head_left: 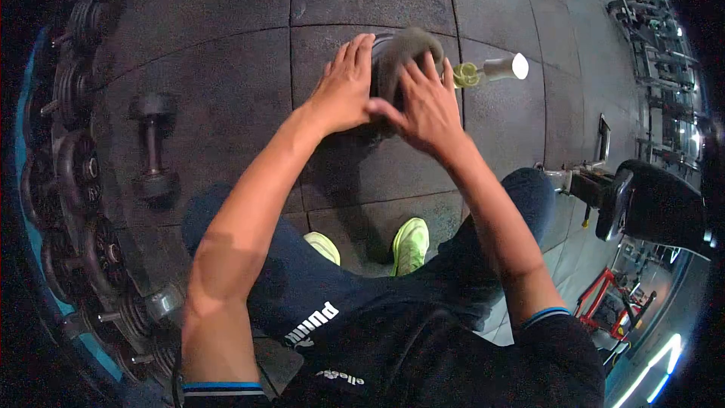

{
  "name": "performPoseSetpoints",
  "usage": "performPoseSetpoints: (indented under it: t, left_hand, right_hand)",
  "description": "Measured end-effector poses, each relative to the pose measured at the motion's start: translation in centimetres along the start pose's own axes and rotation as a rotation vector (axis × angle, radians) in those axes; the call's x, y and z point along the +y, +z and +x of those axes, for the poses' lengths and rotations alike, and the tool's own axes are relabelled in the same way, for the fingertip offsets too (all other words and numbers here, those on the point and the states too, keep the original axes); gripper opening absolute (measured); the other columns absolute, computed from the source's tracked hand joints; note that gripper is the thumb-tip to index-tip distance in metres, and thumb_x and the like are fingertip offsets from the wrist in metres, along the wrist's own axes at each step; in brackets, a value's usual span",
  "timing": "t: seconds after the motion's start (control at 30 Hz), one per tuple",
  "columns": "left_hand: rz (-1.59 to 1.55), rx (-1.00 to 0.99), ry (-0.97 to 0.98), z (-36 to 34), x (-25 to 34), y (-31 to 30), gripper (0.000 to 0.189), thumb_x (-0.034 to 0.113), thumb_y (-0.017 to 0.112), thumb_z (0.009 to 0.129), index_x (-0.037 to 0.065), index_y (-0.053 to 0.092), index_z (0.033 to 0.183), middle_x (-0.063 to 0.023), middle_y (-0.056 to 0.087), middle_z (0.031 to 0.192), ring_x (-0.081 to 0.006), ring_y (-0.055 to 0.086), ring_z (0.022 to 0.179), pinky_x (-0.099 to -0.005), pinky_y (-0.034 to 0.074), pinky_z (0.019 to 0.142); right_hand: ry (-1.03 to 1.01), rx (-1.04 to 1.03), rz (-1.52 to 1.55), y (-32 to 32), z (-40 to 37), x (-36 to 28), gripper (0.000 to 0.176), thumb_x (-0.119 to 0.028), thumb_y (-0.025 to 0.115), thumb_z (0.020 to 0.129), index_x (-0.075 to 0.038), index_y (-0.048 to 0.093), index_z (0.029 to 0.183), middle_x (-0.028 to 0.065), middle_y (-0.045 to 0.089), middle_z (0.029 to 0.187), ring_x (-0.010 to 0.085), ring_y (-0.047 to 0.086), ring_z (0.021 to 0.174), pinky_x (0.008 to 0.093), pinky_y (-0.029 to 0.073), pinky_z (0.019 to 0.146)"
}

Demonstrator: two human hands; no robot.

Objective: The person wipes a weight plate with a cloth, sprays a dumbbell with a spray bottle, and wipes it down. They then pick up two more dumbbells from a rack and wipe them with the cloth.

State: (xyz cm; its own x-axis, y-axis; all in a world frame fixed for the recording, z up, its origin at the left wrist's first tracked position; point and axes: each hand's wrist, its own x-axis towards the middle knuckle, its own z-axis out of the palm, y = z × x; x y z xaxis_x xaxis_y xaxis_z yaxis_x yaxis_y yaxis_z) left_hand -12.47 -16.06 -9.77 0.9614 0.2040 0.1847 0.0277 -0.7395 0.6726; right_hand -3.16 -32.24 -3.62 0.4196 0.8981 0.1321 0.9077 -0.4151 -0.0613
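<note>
Between my hands stands a dark round object with a curved edge, possibly a weight plate; most of it is hidden. My left hand is pressed along its left side, fingers fairly straight and close together. A grey-green cloth drapes over its top and right side. My right hand presses the cloth against it, fingers bent and spread, thumb pointing left. Just right of that hand, a yellow-green looped item lies on the floor beside a white-ended cylinder.
A dumbbell lies on the rubber floor tiles to the left. Beyond it runs a rack of weight plates. A padded bench and a red frame are at the right. My yellow-green shoes are below.
</note>
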Motion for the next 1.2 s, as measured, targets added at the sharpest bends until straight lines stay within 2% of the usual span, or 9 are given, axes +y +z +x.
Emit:
performPoseSetpoints:
  t: [0.3,0.43,0.57,0.73,0.83,0.93,1.07,1.13,1.2]
  left_hand:
    - [-0.071,0.016,-0.104,-0.2,0.9,-0.2,0.113,0.013,0.083,0.059,-0.002,0.021,0.152,-0.0239,0.03,0.156,-0.0428,0.028,0.146,-0.054,0.031,0.118]
    - [-0.111,0.099,-0.016,0.3,-0.4,0.5,0.114,0.017,0.087,0.059,0.0,0.023,0.152,-0.0216,0.034,0.154,-0.0424,0.031,0.145,-0.0536,0.032,0.116]
    - [-0.136,0.051,-0.129,-0.2,0.2,-0.7,0.115,0.02,0.091,0.055,0.002,0.027,0.15,-0.0195,0.039,0.151,-0.0411,0.034,0.143,-0.0518,0.034,0.116]
    - [-0.188,0.095,-0.098,0.2,-0.2,0.6,0.12,0.022,0.094,0.052,0.006,0.027,0.151,-0.0198,0.043,0.148,-0.0418,0.038,0.14,-0.05,0.036,0.115]
    - [-0.165,0.148,-0.117,-1.2,-0.2,0.7,0.116,0.018,0.09,0.055,0.004,0.025,0.151,-0.0221,0.044,0.147,-0.0432,0.039,0.139,-0.0483,0.036,0.115]
    - [-0.263,0.115,-0.186,0.1,0.6,0.5,0.115,0.019,0.088,0.059,0.003,0.023,0.152,-0.0253,0.044,0.146,-0.0438,0.039,0.139,-0.0479,0.035,0.116]
    - [-0.104,0.113,-0.063,-1.9,-1.4,1.8,0.114,0.027,0.083,0.068,0.0,0.014,0.155,-0.0311,0.044,0.144,-0.0471,0.042,0.136,-0.0502,0.037,0.114]
    - [-0.217,-0.149,-0.38,0.1,1.8,-1.6,0.121,0.034,0.084,0.07,-0.004,0.007,0.156,-0.0297,0.042,0.148,-0.0466,0.042,0.137,-0.0477,0.038,0.113]
    - [-0.234,0.094,-0.164,0.0,0.1,0.6,0.121,0.032,0.083,0.071,-0.003,0.006,0.156,-0.0289,0.043,0.149,-0.0459,0.045,0.136,-0.0469,0.038,0.113]
  right_hand:
    - [0.042,-0.189,0.039,-0.9,-2.6,-1.2,0.092,-0.072,0.054,0.088,0.004,0.049,0.14,0.0241,0.048,0.147,0.0485,0.031,0.145,0.0618,0.019,0.117]
    - [-0.043,0.033,0.075,1.8,1.5,0.3,0.091,-0.072,0.055,0.087,0.008,0.053,0.132,0.0249,0.052,0.141,0.0448,0.036,0.143,0.0616,0.026,0.116]
    - [-0.203,-0.042,0.104,1.2,-0.6,0.5,0.091,-0.072,0.055,0.086,0.004,0.054,0.135,0.0232,0.052,0.143,0.0427,0.038,0.142,0.0604,0.027,0.115]
    - [-0.132,-0.017,0.002,1.1,1.2,2.4,0.09,-0.075,0.056,0.084,0.0,0.057,0.135,0.0183,0.056,0.142,0.0402,0.044,0.14,0.0619,0.027,0.114]
    - [-0.24,-0.028,0.071,1.5,0.2,1.4,0.09,-0.076,0.057,0.084,-0.001,0.058,0.134,0.0173,0.057,0.142,0.0394,0.045,0.139,0.0618,0.028,0.113]
    - [-0.113,-0.05,0.045,0.3,3.3,2.2,0.094,-0.076,0.06,0.081,0.0,0.057,0.135,0.0157,0.055,0.144,0.039,0.043,0.14,0.0612,0.032,0.112]
    - [-0.233,0.039,0.15,2.1,1.8,0.8,0.094,-0.074,0.059,0.083,0.003,0.054,0.136,0.0203,0.055,0.143,0.0388,0.043,0.14,0.0589,0.031,0.113]
    - [-0.164,0.052,0.127,1.9,3.9,3.3,0.098,-0.076,0.057,0.084,0.006,0.052,0.138,0.0234,0.054,0.143,0.0398,0.042,0.141,0.0584,0.03,0.115]
    - [-0.157,-0.024,0.122,1.8,4.3,2.3,0.1,-0.077,0.054,0.085,0.005,0.048,0.142,0.0249,0.052,0.145,0.0414,0.039,0.143,0.0584,0.025,0.117]
